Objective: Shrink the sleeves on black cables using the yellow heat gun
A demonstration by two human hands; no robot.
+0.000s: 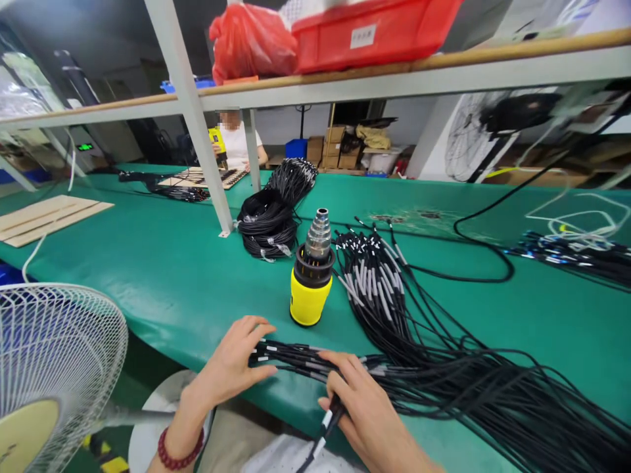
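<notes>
A bundle of black cables (305, 360) with white and grey sleeves lies along the front of the green table. At its left end is my left hand (236, 361), thumb and fingers apart around the cable tips. My right hand (352, 387) is closed on a few black cables (329, 420) with white labels, which hang over the table edge, while its fingers rest over the bundle. Behind the hands a yellow heat gun (310, 289) stands upright, its metal nozzle pointing up. More black cables with grey sleeves (374, 282) fan out to its right.
Coiled black cables (269, 223) lie beside a white shelf post (190, 112). A white fan (54, 368) is at the lower left. Overhead, a shelf holds a red bin (374, 33). Across the table a person (239, 141) holds a yellow tool. Wooden boards (44, 220) lie left.
</notes>
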